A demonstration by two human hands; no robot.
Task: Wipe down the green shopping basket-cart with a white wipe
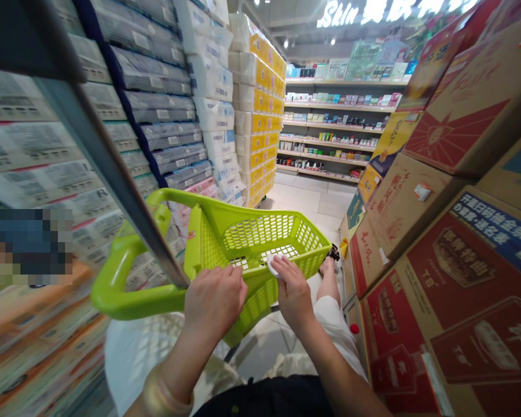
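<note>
A lime-green plastic shopping cart (260,226) with perforated basket walls stands in front of me, tilted in the view. Its basket holds nothing that I can see. My left hand (215,301) is closed over the near rim of the basket, beside the foot of a grey metal pole (121,174). Farther along the same rim, my right hand (293,292) presses a small white cloth (272,265) against the edge. Only part of the cloth shows past the fingers, so I cannot tell whether it is fabric or tissue.
Stacked tissue packs (256,110) line the left side. Cardboard cartons (455,116) are piled high close on my right. Shelves of small boxed goods (330,116) stand at the back, beyond the tiled floor (304,194). A blurred-out patch covers the far left.
</note>
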